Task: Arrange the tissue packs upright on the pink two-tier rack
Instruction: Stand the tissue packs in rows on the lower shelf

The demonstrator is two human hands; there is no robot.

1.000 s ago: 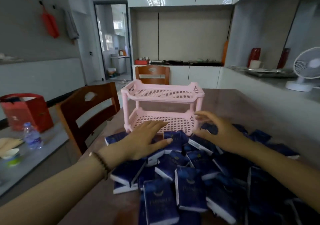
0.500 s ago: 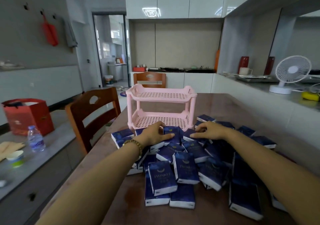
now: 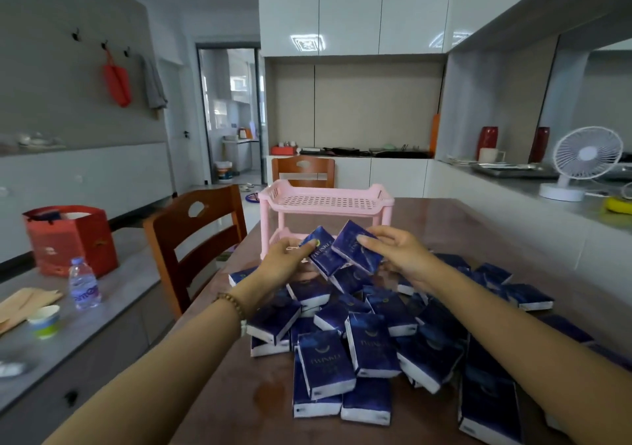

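A pink two-tier rack (image 3: pixel 325 201) stands on the brown table, both shelves bare as far as I can see; my hands hide most of the lower shelf. In front of it lies a heap of several dark blue tissue packs (image 3: pixel 372 345). My left hand (image 3: pixel 284 263) holds one tissue pack (image 3: pixel 323 256) lifted above the heap, tilted. My right hand (image 3: pixel 400 256) holds a second tissue pack (image 3: pixel 355 246) right beside the first, also tilted. Both packs hover just in front of the rack's lower shelf.
A wooden chair (image 3: pixel 195 239) stands at the table's left side, another chair (image 3: pixel 302 171) behind the rack. A side counter on the left carries a red bag (image 3: pixel 71 239), a water bottle (image 3: pixel 83 284) and a paper cup (image 3: pixel 44 321). A white fan (image 3: pixel 581 164) stands on the right counter.
Both hands were resting flat on the heap; each has closed on a pack and lifted it up in front of the rack.
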